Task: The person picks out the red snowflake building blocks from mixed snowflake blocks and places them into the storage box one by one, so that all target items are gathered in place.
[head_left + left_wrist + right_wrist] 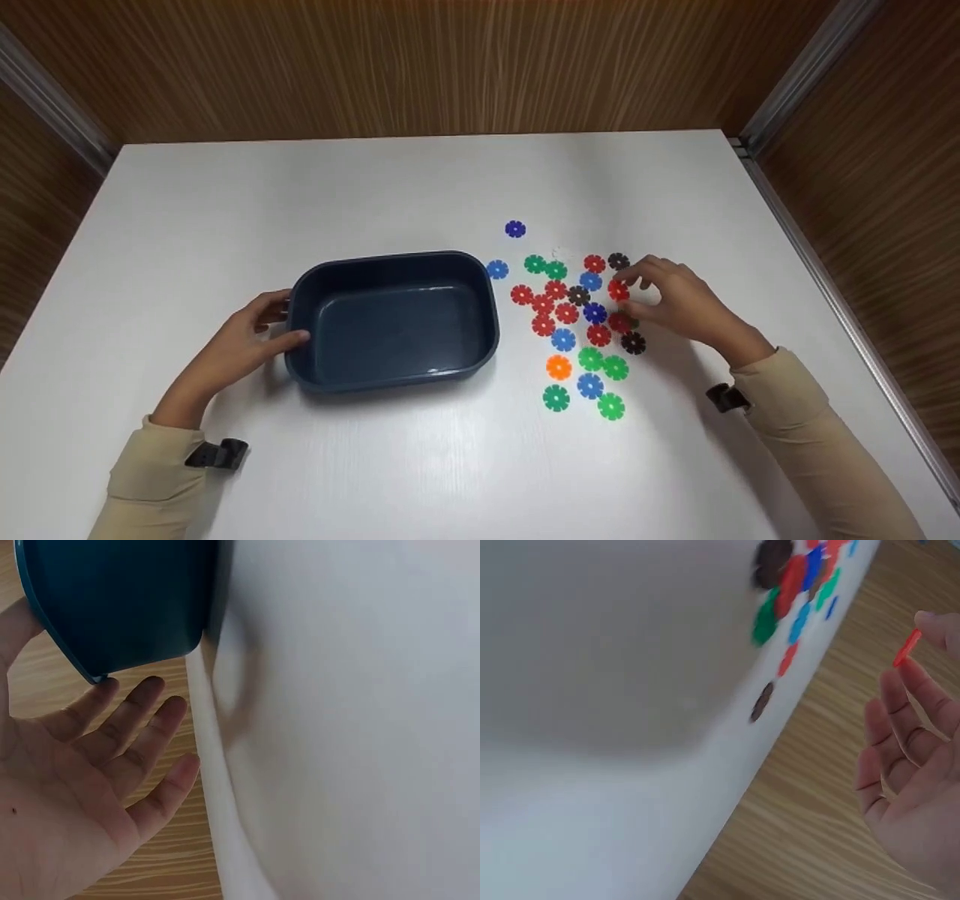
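Head view: looks down from above on the whole white counter (420, 465). Wrist views: close, tilted along each palm, sharing the dark blue plastic tub (112, 600) and scattered coloured plastic discs (799, 581).

My right hand (686, 304) pinches a red disc (618, 290); dark blue tub (394, 379), white table (300, 187), beige sleeves (817, 442).

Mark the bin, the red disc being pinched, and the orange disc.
bin (491, 330), head view, right wall.
red disc (618, 290), head view, its centre, at the right hand's fingertips.
orange disc (559, 367), head view, its centre.
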